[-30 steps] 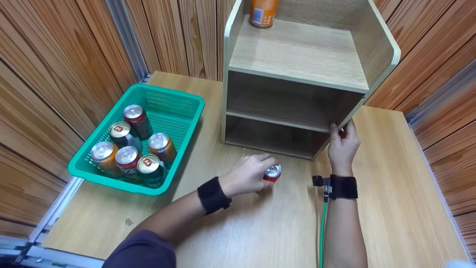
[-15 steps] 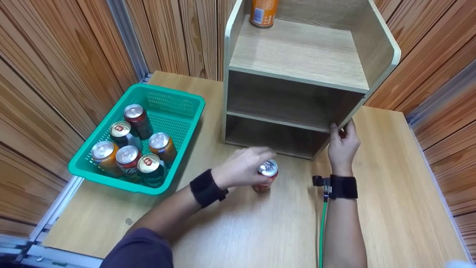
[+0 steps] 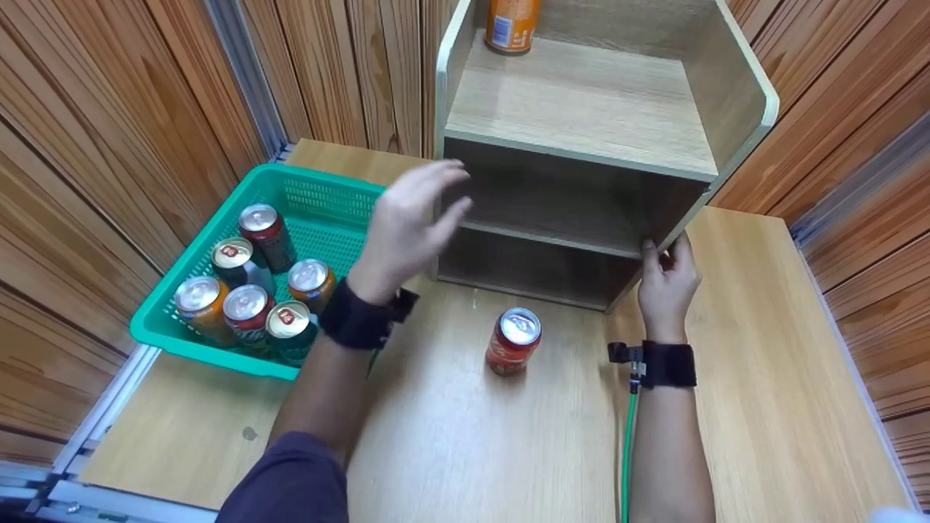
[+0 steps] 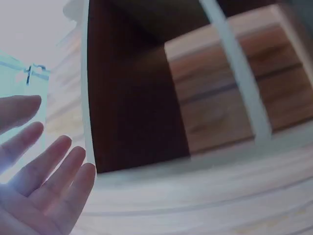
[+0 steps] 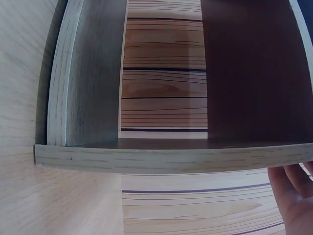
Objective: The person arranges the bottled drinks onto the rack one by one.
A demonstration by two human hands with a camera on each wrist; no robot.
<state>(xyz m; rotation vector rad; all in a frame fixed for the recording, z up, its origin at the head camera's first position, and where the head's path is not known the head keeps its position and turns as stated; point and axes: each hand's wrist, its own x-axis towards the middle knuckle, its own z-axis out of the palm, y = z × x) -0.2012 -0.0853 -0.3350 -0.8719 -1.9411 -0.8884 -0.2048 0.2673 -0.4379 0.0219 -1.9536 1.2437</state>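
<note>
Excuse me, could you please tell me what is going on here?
A person's empty left hand, fingers relaxed, is raised near the shelf unit, while the right hand grips its side edge. A red can stands upright on the table in front of the unit. Six cans stand in the green basket to the left, and an orange can stands on the top shelf.

The left hand point(image 3: 407, 225), around the red can point(image 3: 513, 347) a second ago, has let go and risen to the left front of the shelf point(image 3: 581, 151), now covering the far right corner of the basket point(image 3: 320, 195); the can stands uncovered, slightly farther left.
</note>
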